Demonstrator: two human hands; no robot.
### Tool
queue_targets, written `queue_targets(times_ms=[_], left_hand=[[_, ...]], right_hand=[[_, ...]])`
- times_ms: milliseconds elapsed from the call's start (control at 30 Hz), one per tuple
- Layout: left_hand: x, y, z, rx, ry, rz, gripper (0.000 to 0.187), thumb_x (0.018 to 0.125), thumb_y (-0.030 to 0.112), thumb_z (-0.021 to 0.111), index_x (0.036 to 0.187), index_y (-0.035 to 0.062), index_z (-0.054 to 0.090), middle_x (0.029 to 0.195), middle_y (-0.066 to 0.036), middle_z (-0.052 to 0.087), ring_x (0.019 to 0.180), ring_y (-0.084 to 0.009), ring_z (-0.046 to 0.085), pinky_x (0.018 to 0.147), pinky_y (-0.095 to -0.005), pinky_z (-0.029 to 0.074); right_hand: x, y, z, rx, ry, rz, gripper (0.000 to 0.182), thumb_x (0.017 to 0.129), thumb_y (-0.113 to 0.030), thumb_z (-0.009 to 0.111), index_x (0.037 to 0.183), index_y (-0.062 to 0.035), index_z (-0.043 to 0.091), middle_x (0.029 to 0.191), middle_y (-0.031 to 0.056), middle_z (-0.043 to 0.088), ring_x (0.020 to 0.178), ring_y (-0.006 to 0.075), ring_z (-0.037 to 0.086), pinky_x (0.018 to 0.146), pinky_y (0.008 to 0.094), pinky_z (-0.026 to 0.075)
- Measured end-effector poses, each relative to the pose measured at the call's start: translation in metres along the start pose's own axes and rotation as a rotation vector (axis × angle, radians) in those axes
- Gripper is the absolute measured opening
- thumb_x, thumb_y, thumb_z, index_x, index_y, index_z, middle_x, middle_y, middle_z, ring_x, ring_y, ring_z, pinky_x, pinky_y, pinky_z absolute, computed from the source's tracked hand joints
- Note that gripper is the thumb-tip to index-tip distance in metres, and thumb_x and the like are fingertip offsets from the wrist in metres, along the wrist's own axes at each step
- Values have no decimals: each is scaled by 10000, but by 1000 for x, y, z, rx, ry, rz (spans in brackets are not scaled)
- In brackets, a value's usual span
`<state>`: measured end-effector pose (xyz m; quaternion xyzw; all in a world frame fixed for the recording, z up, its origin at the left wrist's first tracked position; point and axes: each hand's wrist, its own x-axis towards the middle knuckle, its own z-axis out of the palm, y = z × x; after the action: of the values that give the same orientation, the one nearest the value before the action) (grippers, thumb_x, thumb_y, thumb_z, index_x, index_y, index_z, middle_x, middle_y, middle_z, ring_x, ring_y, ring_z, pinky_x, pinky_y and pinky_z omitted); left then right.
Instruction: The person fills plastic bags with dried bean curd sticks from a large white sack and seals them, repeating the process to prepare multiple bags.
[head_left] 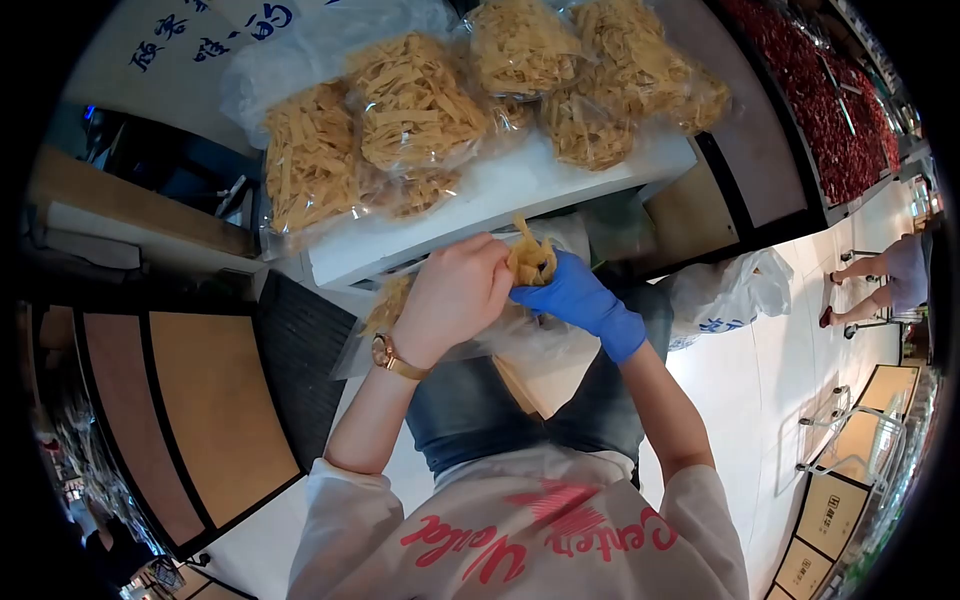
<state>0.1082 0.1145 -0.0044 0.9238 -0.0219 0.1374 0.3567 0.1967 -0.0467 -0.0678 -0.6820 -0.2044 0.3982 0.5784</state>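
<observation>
My left hand (457,295), bare and with a gold watch (385,352) at the wrist, is closed at the upper edge of a clear plastic bag (390,303) over my lap. Flat yellowish strips (531,258) stick up between my two hands. My right hand (572,295), in a blue glove, has its fingers wrapped round these strips. More strips show inside the bag beside my left wrist. What my left fingertips pinch is hidden.
Several filled bags of strips (415,100) lie on a white foam box (500,200) ahead. A white plastic bag (735,290) stands on the floor at right. Dried red goods (830,110) fill a bin. A person's legs (868,285) and a cart (860,435) are farther right.
</observation>
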Motion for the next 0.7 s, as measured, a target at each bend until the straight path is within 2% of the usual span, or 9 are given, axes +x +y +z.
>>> queue_targets(times_ms=[100, 200, 400, 467, 500, 567, 600, 667, 700], left_hand=[[1, -3, 6, 125, -67, 23, 129, 778, 46, 494, 820, -13, 600, 770, -146, 590, 678, -339, 581, 621, -395, 469], [0, -5, 7, 182, -94, 33, 120, 771, 48, 503, 807, -4, 605, 772, -141, 594, 681, -338, 583, 628, -407, 473], [-2, -10, -1, 192, -37, 43, 102, 764, 36, 508, 790, -5, 598, 755, -132, 587, 661, -324, 581, 621, -392, 475], [-3, -9, -2, 196, -40, 16, 95, 758, 26, 512, 791, -3, 596, 748, -131, 585, 651, -314, 581, 611, -379, 476], [-2, -8, -1, 194, -42, 16, 95, 758, 26, 512, 791, -3, 596, 748, -131, 585, 651, -314, 581, 611, -379, 476], [0, -6, -1, 165, -31, 36, 94, 753, 19, 513, 792, -1, 596, 744, -130, 586, 644, -308, 582, 604, -368, 478], [1, -5, 0, 162, -35, 39, 94, 753, 19, 513, 792, -1, 596, 744, -130, 586, 644, -308, 582, 604, -368, 478], [4, -4, 0, 162, -21, 69, 100, 757, 20, 506, 794, -1, 597, 738, -130, 587, 641, -305, 584, 606, -365, 479], [5, -4, 1, 158, -22, 74, 100, 757, 20, 506, 794, -1, 597, 738, -130, 587, 641, -305, 584, 606, -365, 479]], right_hand=[[7, 4, 2, -138, -41, -76, 471, 728, -157, 713, 1130, 6, 531, 905, 71, 629, 746, 109, 575, 675, 266, 486], [11, 6, 4, -231, -70, 28, 502, 720, -196, 729, 1126, 19, 526, 899, 97, 630, 741, 135, 599, 663, 286, 495], [9, 7, 3, -311, -145, -10, 538, 722, -245, 735, 1138, 25, 526, 911, 128, 632, 784, 168, 614, 692, 312, 495], [9, 16, 7, -264, -7, -248, 520, 726, -251, 723, 1136, 10, 539, 909, 138, 626, 808, 199, 610, 722, 328, 486], [10, 17, 7, -263, -5, -246, 520, 726, -251, 723, 1136, 10, 539, 909, 138, 626, 808, 199, 610, 722, 328, 486], [12, 13, 9, -413, -43, -416, 478, 736, -228, 686, 1134, -3, 547, 933, 171, 618, 832, 281, 606, 751, 368, 478], [11, 10, 11, -412, -38, -413, 478, 736, -228, 686, 1134, -3, 547, 933, 171, 618, 832, 281, 606, 751, 368, 478], [10, 3, 16, -560, -46, -482, 413, 757, -175, 624, 1129, -11, 554, 951, 194, 614, 834, 347, 593, 752, 396, 478], [10, 0, 15, -563, -41, -480, 413, 757, -175, 624, 1129, -11, 554, 951, 194, 614, 834, 347, 593, 752, 396, 478]])
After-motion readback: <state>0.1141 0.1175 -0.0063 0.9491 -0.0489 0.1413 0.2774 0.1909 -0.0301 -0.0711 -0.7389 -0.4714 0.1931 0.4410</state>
